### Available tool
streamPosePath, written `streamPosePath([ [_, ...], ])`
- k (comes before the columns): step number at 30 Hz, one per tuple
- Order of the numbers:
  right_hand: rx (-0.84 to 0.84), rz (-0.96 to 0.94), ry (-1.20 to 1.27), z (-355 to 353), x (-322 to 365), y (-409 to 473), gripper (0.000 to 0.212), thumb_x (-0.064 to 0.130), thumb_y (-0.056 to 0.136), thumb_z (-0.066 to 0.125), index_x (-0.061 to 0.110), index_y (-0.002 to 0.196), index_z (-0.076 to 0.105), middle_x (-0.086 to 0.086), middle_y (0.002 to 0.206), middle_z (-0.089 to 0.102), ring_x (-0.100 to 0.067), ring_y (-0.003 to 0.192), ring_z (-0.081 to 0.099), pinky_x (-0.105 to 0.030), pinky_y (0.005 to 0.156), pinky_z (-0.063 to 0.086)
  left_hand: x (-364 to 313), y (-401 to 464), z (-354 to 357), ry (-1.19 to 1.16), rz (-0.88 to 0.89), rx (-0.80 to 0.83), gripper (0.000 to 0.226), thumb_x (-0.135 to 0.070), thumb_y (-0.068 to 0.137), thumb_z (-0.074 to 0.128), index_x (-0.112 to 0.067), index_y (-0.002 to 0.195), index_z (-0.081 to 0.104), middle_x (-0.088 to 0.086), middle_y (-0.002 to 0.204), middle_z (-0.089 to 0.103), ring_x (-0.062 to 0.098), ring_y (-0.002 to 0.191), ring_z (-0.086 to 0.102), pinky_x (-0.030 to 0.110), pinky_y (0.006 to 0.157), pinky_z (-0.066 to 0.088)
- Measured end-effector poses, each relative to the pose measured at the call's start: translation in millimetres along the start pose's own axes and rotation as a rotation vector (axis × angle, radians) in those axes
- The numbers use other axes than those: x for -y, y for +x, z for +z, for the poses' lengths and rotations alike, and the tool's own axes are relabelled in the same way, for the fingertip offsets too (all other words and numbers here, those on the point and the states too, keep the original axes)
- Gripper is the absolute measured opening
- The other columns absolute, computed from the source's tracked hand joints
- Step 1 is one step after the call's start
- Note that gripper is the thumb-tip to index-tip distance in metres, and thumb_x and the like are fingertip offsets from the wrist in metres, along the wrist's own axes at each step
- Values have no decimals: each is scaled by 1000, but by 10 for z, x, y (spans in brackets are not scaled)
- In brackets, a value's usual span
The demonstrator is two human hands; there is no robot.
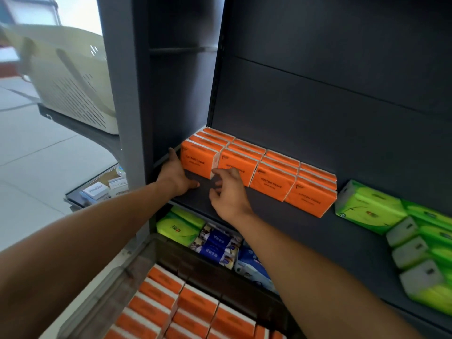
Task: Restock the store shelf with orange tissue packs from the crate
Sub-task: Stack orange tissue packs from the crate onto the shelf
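Observation:
Several orange tissue packs (271,177) stand in rows on the dark shelf (281,216), filling its left part. My left hand (175,173) lies flat against the left side of the leftmost pack (197,159), fingers straight. My right hand (227,189) is just in front of the row, fingertips touching the lower right corner of that same pack, fingers loosely bent and holding nothing. Below, a grey crate (127,272) holds several more orange packs (193,307).
Green tissue packs (396,228) crowd the shelf's right end. On the lower shelf lie green, blue and white packs (215,243). A grey upright post (127,94) borders the shelf on the left, with a beige basket (71,79) beyond it.

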State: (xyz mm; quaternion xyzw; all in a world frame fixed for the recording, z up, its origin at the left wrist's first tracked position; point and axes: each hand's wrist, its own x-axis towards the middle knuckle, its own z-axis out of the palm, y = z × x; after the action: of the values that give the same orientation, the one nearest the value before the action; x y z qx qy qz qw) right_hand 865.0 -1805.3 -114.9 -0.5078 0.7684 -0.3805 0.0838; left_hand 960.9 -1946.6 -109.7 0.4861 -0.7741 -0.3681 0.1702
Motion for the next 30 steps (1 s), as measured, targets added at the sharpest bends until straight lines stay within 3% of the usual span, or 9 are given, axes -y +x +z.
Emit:
streamPosePath([
  [3, -9, -11, -10, -118, 111, -312, 34, 7, 89, 64, 13, 123, 64, 1, 112, 50, -7, 87, 56, -24, 86, 52, 55, -412, -62, 43, 126, -57, 113, -22, 69, 88, -14, 154, 13, 15, 147, 44, 32, 135, 44, 41, 111, 38],
  [6, -12, 5, 0, -153, 140, -708, 18, 9, 88, 67, 11, 106, 70, 4, 97, 54, 0, 71, 54, -8, 72, 45, 234, -896, -81, 120, 244, -133, 78, -25, 77, 78, -14, 143, 39, 12, 137, 51, 32, 126, 51, 44, 102, 46],
  [10, -27, 67, 25, -11, 41, -1351, 6, 11, 87, 69, 10, 93, 72, 4, 84, 58, 0, 65, 51, -11, 65, 41, 613, -1582, 33, 214, 335, -160, 49, -27, 83, 70, -15, 128, 56, 8, 126, 57, 29, 117, 56, 43, 93, 50],
  [13, 8, 147, 47, 184, -80, -1874, 7, 7, 85, 69, 9, 91, 72, 5, 79, 60, 1, 65, 52, -11, 65, 42, 1010, -2059, 224, 243, 202, -80, 36, -29, 83, 66, -20, 118, 62, 4, 119, 59, 26, 112, 58, 38, 90, 50],
  [18, 59, 364, 92, 662, -259, -2785, 12, 6, 80, 67, 12, 88, 74, 8, 74, 62, -5, 67, 56, -18, 68, 45, 1613, -2619, 492, 439, -101, 216, 45, -31, 81, 67, -22, 124, 59, 5, 128, 57, 25, 116, 57, 37, 92, 50],
  [21, 138, 476, 115, 916, -305, -3317, 12, 8, 81, 67, 13, 89, 74, 6, 78, 65, -9, 74, 60, -24, 74, 50, 1885, -2835, 558, 517, -225, 288, 52, -36, 81, 70, -21, 128, 53, 8, 128, 56, 28, 115, 58, 40, 94, 51],
  [24, 236, 560, 113, 1063, -354, -3766, 11, 8, 83, 67, 11, 90, 74, 4, 79, 64, -11, 78, 61, -20, 72, 45, 2188, -2946, 595, 564, -338, 357, 75, -42, 68, 77, -20, 133, 45, 10, 129, 56, 30, 116, 57, 43, 96, 51],
  [27, 379, 598, 57, 1102, -395, -4014, 16, 9, 82, 64, 10, 94, 74, -3, 90, 70, -16, 86, 63, -19, 72, 43, 2478, -2906, 649, 685, -452, 422, 112, -49, 42, 84, -17, 138, 37, 13, 131, 52, 33, 120, 54, 44, 99, 49],
  [30, 421, 624, 51, 1069, -371, -4025, 19, 9, 83, 63, 10, 100, 73, -5, 95, 69, -16, 88, 62, -20, 74, 44, 2494, -2876, 642, 735, -478, 491, 113, -54, 47, 88, -16, 141, 37, 7, 134, 54, 26, 123, 55, 35, 101, 49],
])
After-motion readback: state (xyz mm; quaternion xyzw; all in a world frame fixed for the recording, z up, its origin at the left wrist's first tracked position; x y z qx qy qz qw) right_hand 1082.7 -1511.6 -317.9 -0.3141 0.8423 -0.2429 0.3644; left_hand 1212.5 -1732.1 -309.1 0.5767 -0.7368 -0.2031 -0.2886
